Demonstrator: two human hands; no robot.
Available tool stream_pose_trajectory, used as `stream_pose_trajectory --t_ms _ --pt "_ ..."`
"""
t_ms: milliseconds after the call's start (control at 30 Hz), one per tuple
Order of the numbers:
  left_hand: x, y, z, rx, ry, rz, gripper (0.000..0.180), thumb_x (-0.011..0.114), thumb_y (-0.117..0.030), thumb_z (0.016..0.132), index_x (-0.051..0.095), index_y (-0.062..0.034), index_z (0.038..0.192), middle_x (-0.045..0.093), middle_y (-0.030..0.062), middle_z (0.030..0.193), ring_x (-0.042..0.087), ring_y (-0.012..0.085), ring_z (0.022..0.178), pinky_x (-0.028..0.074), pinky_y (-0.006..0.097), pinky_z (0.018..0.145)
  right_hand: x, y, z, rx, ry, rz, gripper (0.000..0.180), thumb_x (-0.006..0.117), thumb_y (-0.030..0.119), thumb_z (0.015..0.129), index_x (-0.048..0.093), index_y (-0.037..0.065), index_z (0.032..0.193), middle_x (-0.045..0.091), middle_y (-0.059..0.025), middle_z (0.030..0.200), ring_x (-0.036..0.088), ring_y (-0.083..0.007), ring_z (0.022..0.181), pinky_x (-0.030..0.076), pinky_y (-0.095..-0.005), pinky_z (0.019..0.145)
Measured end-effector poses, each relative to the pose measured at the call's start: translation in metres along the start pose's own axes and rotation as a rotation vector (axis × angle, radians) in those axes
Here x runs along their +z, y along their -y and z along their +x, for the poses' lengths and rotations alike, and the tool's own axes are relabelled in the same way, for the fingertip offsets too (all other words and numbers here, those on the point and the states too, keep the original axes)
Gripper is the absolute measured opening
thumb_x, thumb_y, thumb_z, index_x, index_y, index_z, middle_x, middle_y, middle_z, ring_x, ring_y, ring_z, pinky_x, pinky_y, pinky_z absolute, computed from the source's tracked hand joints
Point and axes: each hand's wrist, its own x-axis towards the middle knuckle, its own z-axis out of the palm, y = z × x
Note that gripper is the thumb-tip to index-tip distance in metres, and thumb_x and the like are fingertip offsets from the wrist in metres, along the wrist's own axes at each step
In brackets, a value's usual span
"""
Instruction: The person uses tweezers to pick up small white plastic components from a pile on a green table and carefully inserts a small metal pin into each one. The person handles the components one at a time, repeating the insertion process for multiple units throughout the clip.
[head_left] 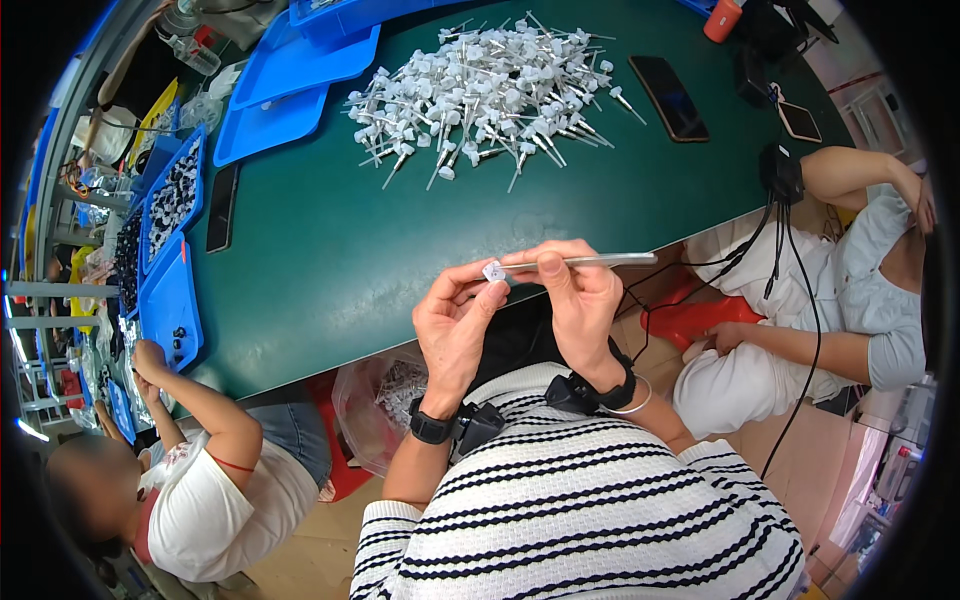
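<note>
Just over the near edge of the green table, my left hand [455,325] pinches a small white plastic part [493,271] between thumb and fingertips. Its face carries a small dark mark. My right hand [580,300] is closed on slim metal tweezers [615,260], lying nearly level between thumb and forefinger. The thin end of the tweezers reaches to the white part, and the broad end sticks out to the right. Whether the tip touches the part or sits inside it, I cannot tell. A large heap of white-headed parts with thin metal stems [490,90] lies farther back.
Blue trays [270,125] stand at the back left. Phones lie at left [222,208] and right [670,98]. A black power strip with cables [782,172] hangs at the right edge. A clear bag of parts [385,400] is below the table. People sit on both sides.
</note>
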Motion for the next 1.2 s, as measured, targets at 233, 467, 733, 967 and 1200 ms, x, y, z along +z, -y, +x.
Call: stream_pose_trajectory --t_ms 233,467,733,967,1200 --pt "-0.003 0.003 -0.001 -0.006 -0.014 0.002 0.027 0.068 -0.002 0.088 0.061 0.0057 0.113 0.067 0.0102 0.102 0.065 0.0132 0.089 0.055 0.025 0.077 -0.003 -0.009 0.001 -0.01 0.03 -0.012 0.021 0.058 0.016 0.097 0.064 -0.003 0.096 0.07 -0.0108 0.092 0.067 -0.0133 0.082 0.056 -0.0255 0.074" --pt "-0.004 0.003 0.0 0.013 -0.022 0.025 0.026 0.067 -0.005 0.089 0.06 0.0039 0.112 0.067 0.0108 0.104 0.066 0.0141 0.087 0.055 0.026 0.077 -0.006 -0.009 -0.001 -0.053 0.071 -0.087 0.019 0.06 0.016 0.096 0.066 -0.002 0.098 0.07 -0.0069 0.091 0.063 -0.0089 0.075 0.051 -0.0211 0.066" --pt "-0.004 0.003 0.0 0.028 -0.023 0.044 0.025 0.067 -0.003 0.089 0.06 0.0042 0.112 0.067 0.0112 0.105 0.067 0.0146 0.088 0.055 0.025 0.078 -0.001 -0.008 -0.002 -0.078 0.066 -0.113 0.02 0.06 0.017 0.096 0.066 -0.003 0.098 0.072 -0.0071 0.09 0.063 -0.0072 0.074 0.049 -0.0199 0.064" --pt "-0.003 0.005 -0.001 0.038 -0.035 0.03 0.027 0.068 0.001 0.087 0.06 0.0051 0.113 0.066 0.0103 0.101 0.065 0.0132 0.091 0.054 0.024 0.079 -0.001 -0.01 -0.001 -0.072 0.061 -0.084 0.02 0.059 0.016 0.097 0.066 -0.003 0.099 0.072 -0.0079 0.092 0.066 -0.0088 0.079 0.052 -0.0209 0.069" --pt "-0.005 0.006 -0.003 0.038 -0.019 0.035 0.027 0.067 0.001 0.087 0.06 0.0052 0.113 0.066 0.0107 0.102 0.064 0.0134 0.092 0.054 0.024 0.08 -0.002 -0.01 -0.002 -0.096 0.054 -0.123 0.02 0.059 0.016 0.097 0.066 -0.002 0.097 0.072 -0.0077 0.092 0.065 -0.0088 0.077 0.051 -0.0216 0.068"
